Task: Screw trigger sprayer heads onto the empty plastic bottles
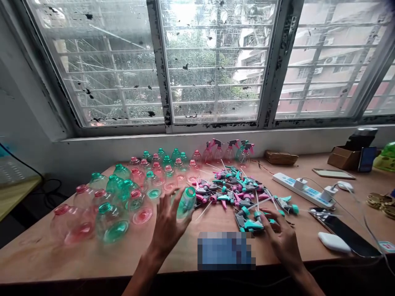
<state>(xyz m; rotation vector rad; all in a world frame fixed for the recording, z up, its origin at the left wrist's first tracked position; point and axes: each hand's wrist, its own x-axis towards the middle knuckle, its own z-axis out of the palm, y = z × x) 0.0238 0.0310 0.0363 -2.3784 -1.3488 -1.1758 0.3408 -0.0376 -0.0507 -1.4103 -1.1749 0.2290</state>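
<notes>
My left hand is closed around a clear green spray bottle, tilted and with its neck uncovered. Over at the near right edge of a heap of trigger spray heads, my right hand has its thumb and forefinger at a teal-and-grey spray head. The fingers partly cover this piece. Pink, teal and grey heads lie tangled in the heap, some with white dip tubes sticking out. Left of it stand several open bottles, among them a red one and a green one.
Several bottles with spray heads fitted stand by the wall. To the right are a power strip with chargers and cables, a black phone, a white case and a cardboard box. A blurred-out rectangle lies near the table's front edge.
</notes>
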